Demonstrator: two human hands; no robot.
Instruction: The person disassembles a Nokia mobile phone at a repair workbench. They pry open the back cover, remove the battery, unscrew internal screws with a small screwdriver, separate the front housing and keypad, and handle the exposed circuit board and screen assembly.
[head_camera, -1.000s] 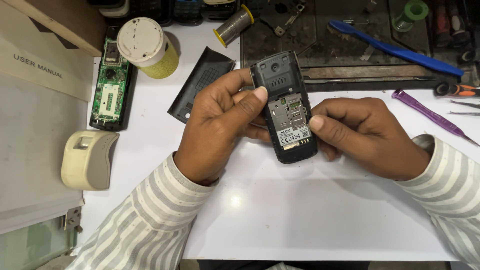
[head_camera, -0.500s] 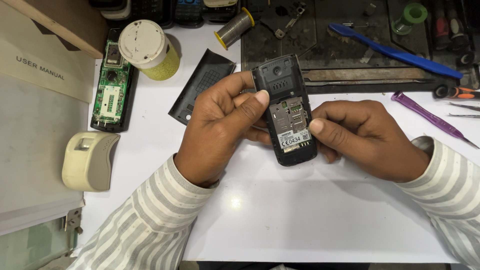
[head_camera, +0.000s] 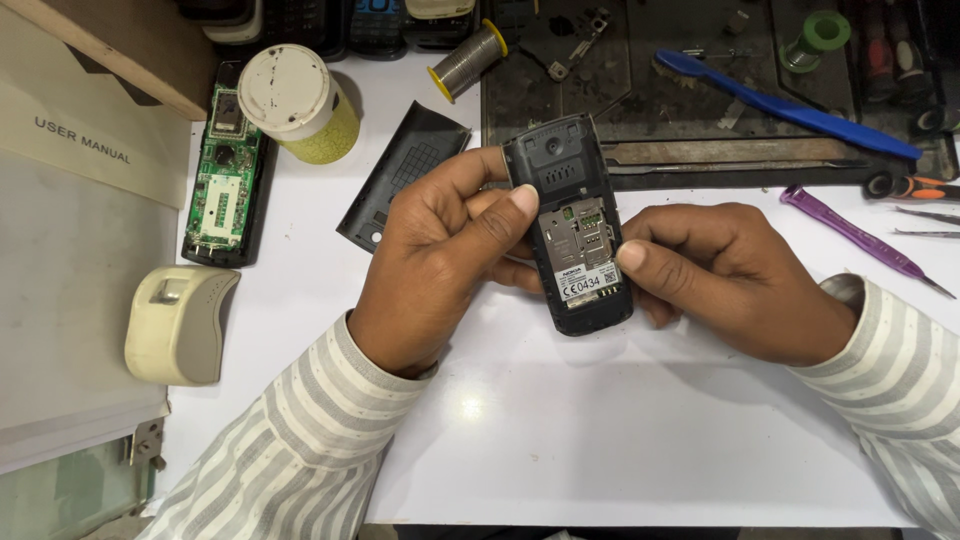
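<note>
A small dark mobile phone (head_camera: 572, 225) is held back-side up above the white table (head_camera: 620, 440), its rear cover off so that the open battery bay shows — metal card slots, gold contacts and a white label low in the bay. Its upper end has a round camera hole and a slotted speaker grille.

Just to the left of it, lying flat on the table, is the removed black back cover (head_camera: 400, 175), inner side up, partly hidden by the left hand. Farther left sit a green circuit board (head_camera: 222, 170) in a dark phone frame, a yellow jar with a white lid (head_camera: 300, 105) and a beige plastic device (head_camera: 178, 322). A spool of solder wire (head_camera: 468, 60) lies beyond the cover. On the dark work mat (head_camera: 640, 100) behind the phone rest a blue plastic pry tool (head_camera: 790, 105) and a green tape roll (head_camera: 815, 35); a purple pry tool (head_camera: 850, 232) lies on the table to the right. Nothing stands between the camera and the phone's open back.

The left hand (head_camera: 440, 260) grips the phone's left edge, thumb laid across the upper part of the bay and fingers curled behind. The right hand (head_camera: 730, 275) clasps the lower right edge — thumb tip pressed beside the label, the other fingers tucked under the body. Both wrists come in from below in striped sleeves.
</note>
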